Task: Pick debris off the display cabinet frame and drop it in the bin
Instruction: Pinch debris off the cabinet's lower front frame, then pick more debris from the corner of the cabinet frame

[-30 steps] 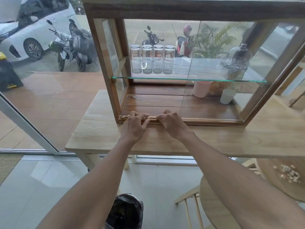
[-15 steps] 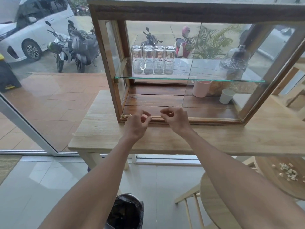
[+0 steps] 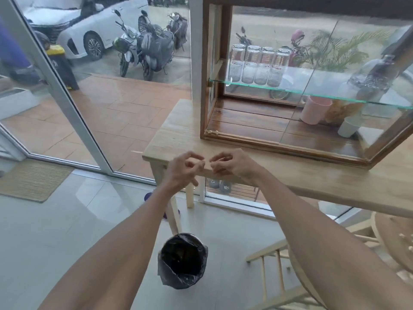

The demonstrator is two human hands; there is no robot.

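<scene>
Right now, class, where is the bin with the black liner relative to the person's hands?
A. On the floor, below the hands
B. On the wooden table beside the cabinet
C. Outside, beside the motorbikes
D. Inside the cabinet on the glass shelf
A: the bin stands on the tiled floor under the left hand and right hand, both held at the table edge.

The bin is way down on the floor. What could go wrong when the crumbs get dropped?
Both hands, left and right, pinch up at the table edge, high above the small bin. Light bits could drift and miss it. More debris sits at the frame's left corner and could be forgotten.
</scene>
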